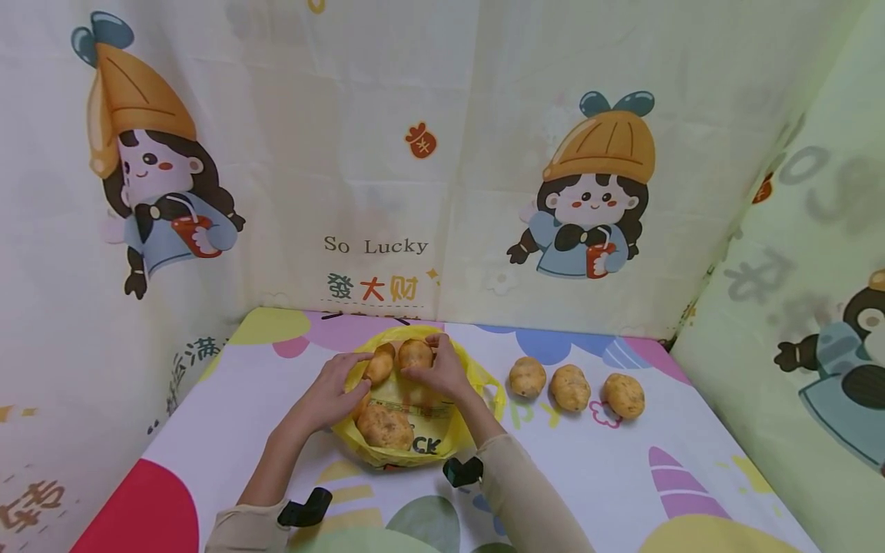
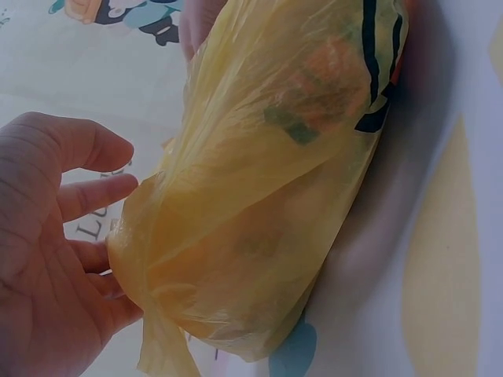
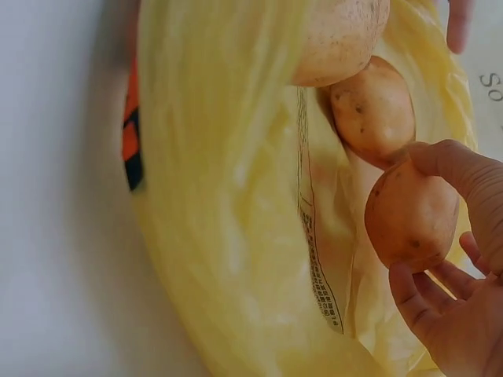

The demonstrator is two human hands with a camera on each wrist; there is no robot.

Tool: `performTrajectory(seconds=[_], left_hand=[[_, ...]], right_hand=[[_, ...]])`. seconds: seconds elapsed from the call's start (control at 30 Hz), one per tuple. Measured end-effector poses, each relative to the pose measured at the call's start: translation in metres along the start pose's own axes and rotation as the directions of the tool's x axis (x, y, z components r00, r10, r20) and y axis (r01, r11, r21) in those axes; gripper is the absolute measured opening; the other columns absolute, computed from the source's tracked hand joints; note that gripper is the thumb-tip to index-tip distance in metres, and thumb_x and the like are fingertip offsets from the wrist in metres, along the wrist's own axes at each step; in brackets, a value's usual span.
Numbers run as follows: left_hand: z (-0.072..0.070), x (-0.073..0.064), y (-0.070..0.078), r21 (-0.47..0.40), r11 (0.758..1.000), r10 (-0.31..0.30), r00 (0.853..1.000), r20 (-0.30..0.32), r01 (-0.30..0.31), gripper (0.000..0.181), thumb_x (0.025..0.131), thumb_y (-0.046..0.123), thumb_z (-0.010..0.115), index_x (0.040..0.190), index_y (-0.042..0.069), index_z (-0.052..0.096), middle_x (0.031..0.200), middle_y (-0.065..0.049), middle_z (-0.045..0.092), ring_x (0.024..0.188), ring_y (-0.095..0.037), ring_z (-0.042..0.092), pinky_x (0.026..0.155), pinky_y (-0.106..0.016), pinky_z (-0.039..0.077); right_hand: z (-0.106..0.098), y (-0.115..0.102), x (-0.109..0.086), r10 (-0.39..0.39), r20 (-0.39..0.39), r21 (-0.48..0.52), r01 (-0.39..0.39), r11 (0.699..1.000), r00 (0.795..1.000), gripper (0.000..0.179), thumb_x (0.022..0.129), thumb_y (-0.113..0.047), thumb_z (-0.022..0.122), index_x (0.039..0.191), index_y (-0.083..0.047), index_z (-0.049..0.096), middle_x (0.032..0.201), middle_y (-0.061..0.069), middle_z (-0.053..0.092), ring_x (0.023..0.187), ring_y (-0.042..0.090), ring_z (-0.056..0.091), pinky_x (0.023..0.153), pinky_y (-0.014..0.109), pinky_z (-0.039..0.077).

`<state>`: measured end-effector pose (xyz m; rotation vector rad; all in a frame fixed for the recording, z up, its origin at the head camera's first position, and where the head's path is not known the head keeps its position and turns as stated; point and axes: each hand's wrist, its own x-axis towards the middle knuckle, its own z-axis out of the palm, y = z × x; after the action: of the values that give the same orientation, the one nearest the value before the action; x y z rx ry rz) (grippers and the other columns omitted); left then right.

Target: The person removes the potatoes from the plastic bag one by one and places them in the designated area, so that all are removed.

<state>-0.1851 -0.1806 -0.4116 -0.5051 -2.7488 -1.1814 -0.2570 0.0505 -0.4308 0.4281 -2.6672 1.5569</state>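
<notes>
A yellow plastic bag (image 1: 442,455) lies spread on the table with its mouth wide. My right hand (image 1: 444,374) pinches a potato (image 3: 412,214) between thumb and fingers, inside the bag at its far side. Beside it lies another potato (image 1: 380,365), and a large potato (image 1: 386,427) rests at the near side of the bag. My left hand (image 1: 330,390) is at the bag's left rim, fingers loosely bent and thumb apart. In the left wrist view its fingertips meet the bag's outer side (image 2: 251,220), with the potatoes hidden behind the plastic.
To the right of the bag, three potatoes (image 1: 570,388) stand in a row on the printed tablecloth (image 1: 553,468). Patterned cloth walls (image 1: 477,192) close off the back and both sides of the table.
</notes>
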Motion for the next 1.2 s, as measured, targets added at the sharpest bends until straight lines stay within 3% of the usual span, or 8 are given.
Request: performTrajectory(seconds=[0.53, 0.73, 0.97, 1.2], left_hand=[[0.000, -0.001, 0.002, -0.002, 1.000, 0.006, 1.000, 0.012, -0.006, 0.048, 0.101, 0.016, 0.057, 0.145, 0.000, 0.051, 0.148, -0.027, 0.047, 0.140, -0.048, 0.037, 0.113, -0.069, 0.032], [0.001, -0.001, 0.000, -0.010, 1.000, 0.005, 1.000, 0.008, -0.004, 0.048, 0.101, 0.014, 0.058, 0.145, 0.000, 0.051, 0.148, -0.027, 0.047, 0.140, -0.047, 0.038, 0.112, -0.069, 0.032], [0.002, -0.001, -0.001, -0.006, 1.000, 0.025, 1.000, -0.003, -0.025, 0.047, 0.100, 0.014, 0.059, 0.144, -0.001, 0.052, 0.147, -0.027, 0.048, 0.140, -0.047, 0.038, 0.113, -0.069, 0.031], [0.002, -0.001, -0.001, -0.004, 1.000, 0.023, 1.000, -0.002, -0.023, 0.047, 0.100, 0.014, 0.059, 0.144, -0.001, 0.052, 0.147, -0.026, 0.048, 0.140, -0.047, 0.038, 0.113, -0.068, 0.032]], right_hand=[[-0.004, 0.000, -0.021, -0.045, -0.051, -0.036, 0.043, 0.998, 0.998, 0.069, 0.081, -0.022, 0.087, 0.136, -0.003, 0.050, 0.139, 0.017, 0.052, 0.129, 0.034, 0.052, 0.102, 0.049, 0.051], [-0.008, -0.006, -0.032, -0.062, -0.055, -0.032, 0.060, 0.998, 0.997, 0.068, 0.083, -0.024, 0.086, 0.137, -0.005, 0.049, 0.139, 0.016, 0.050, 0.125, 0.032, 0.053, 0.095, 0.047, 0.054], [-0.012, -0.011, -0.041, -0.079, -0.046, -0.030, 0.078, 0.997, 0.996, 0.067, 0.084, -0.025, 0.085, 0.137, -0.008, 0.049, 0.142, 0.013, 0.049, 0.122, 0.028, 0.054, 0.080, 0.035, 0.057], [-0.019, -0.017, -0.052, -0.090, -0.060, -0.016, 0.089, 0.996, 0.994, 0.067, 0.083, -0.026, 0.086, 0.137, -0.010, 0.049, 0.143, 0.009, 0.049, 0.123, 0.025, 0.054, 0.078, 0.029, 0.054]])
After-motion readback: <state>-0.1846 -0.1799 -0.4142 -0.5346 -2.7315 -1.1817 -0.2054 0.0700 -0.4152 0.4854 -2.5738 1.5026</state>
